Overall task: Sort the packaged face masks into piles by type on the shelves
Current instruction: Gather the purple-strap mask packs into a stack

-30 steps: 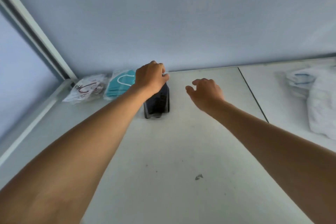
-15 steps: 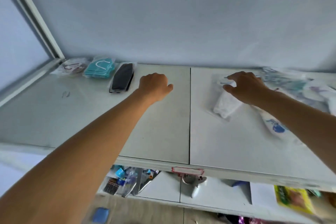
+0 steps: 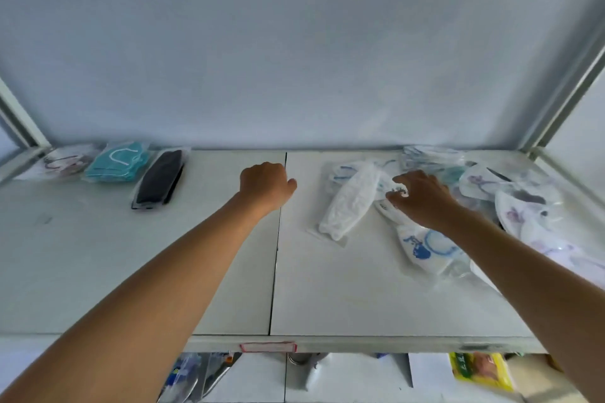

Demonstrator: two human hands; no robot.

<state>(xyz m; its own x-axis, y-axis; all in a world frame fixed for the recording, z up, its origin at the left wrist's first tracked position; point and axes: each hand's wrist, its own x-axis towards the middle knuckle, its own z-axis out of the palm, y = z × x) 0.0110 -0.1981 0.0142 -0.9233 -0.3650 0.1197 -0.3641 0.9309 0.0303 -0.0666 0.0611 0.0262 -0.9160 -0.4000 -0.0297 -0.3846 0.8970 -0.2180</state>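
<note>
Lower shelf: under the front edge of the white shelf [image 3: 343, 304], a yellow packet [image 3: 479, 375] to the right and some clear-wrapped items [image 3: 196, 376] to the left, too blurred to name.
Red label holder: [image 3: 267, 347] fixed on the shelf's front lip, right below the seam.
Seam: a dark line [image 3: 278, 239] runs front to back and splits the shelf into a left panel and a right panel.
Blue-print mask: a packaged white mask with a blue print [image 3: 422, 249] lies on the right panel, nearer the front than the other masks, partly under the right forearm.
White mask: a plain white mask in a clear wrapper [image 3: 352, 203] lies slanted on the right panel, just right of the seam and apart from it.
Right hand: [image 3: 422, 198] palm down over the right panel, fingers curled, fingertips [image 3: 397, 190] pinching the wrapper of a packaged mask beside the plain white one; which mask cannot be told.
Unsorted heap: patterned packaged masks [image 3: 523, 203] overlap at the right end of the shelf, reaching the back wall.
Left hand: [image 3: 265, 185] a loose fist holding nothing, at the seam on its left side, thumb tip reaching across it.
Black mask: a wrapped pack [image 3: 162, 178] on the left panel, well left of the seam, toward the back.
Teal masks: a wrapped stack [image 3: 118, 162] just left of the black one.
Pale printed mask: [image 3: 65, 160] leftmost, at the shelf's back-left corner.
</note>
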